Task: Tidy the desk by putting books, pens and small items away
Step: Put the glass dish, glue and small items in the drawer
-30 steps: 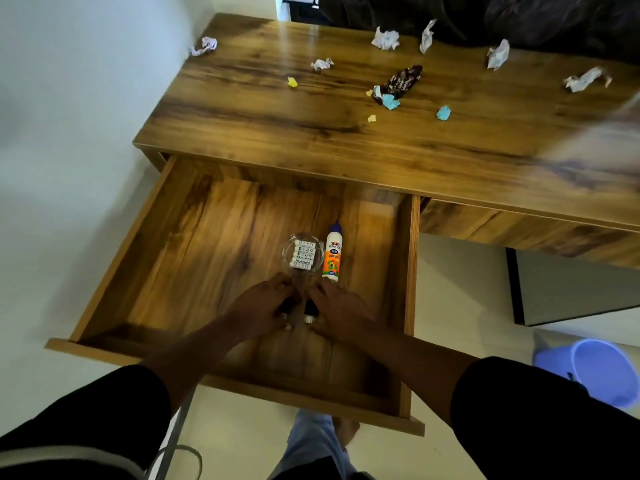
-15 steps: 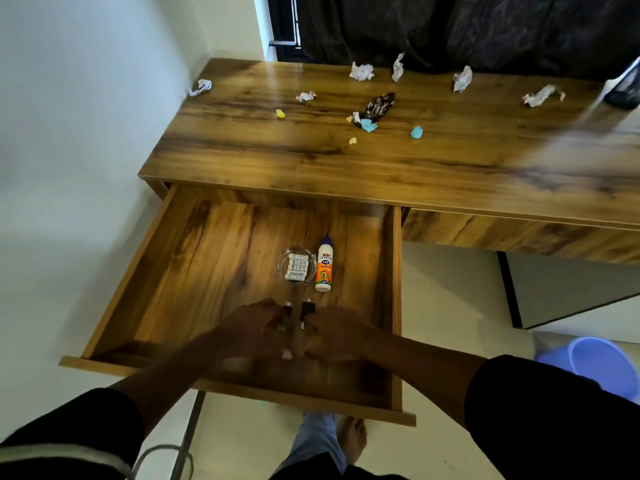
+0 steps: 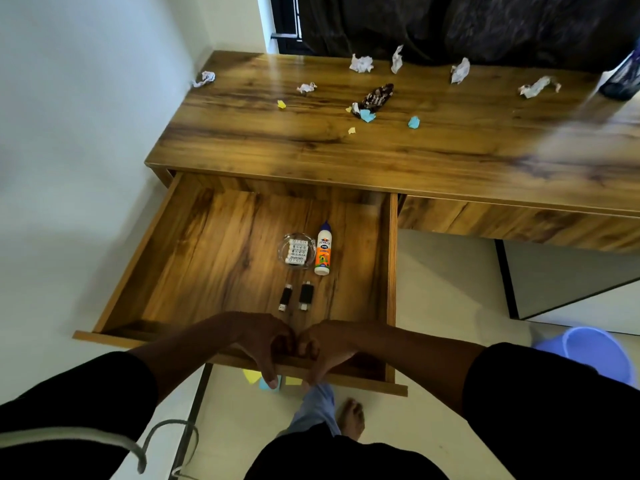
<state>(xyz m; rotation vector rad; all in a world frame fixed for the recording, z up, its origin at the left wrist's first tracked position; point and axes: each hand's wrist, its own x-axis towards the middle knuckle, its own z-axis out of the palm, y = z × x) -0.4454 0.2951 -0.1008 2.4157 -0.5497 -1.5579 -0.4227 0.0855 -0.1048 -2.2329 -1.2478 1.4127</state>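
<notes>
We see a wooden desk [image 3: 398, 147] with its drawer [image 3: 214, 258] pulled open. On the desk top lie crumpled white papers [image 3: 361, 63] near the back edge, a dark wrapper [image 3: 375, 97], and little yellow and blue scraps [image 3: 414, 122]. In the drawer, near its right side, sit a glass dish [image 3: 297, 251], a glue bottle [image 3: 323, 249] and two small black sticks [image 3: 296, 296].

Glossy wood-grain desk [image 3: 415, 147] & drawer [image 3: 221, 258]; crumpled paper scraps [image 3: 361, 64]; clear glass dish [image 3: 297, 251]; smooth plastic glue btl [image 3: 323, 249]; matt black plastic USB sticks [image 3: 306, 295].
</notes>
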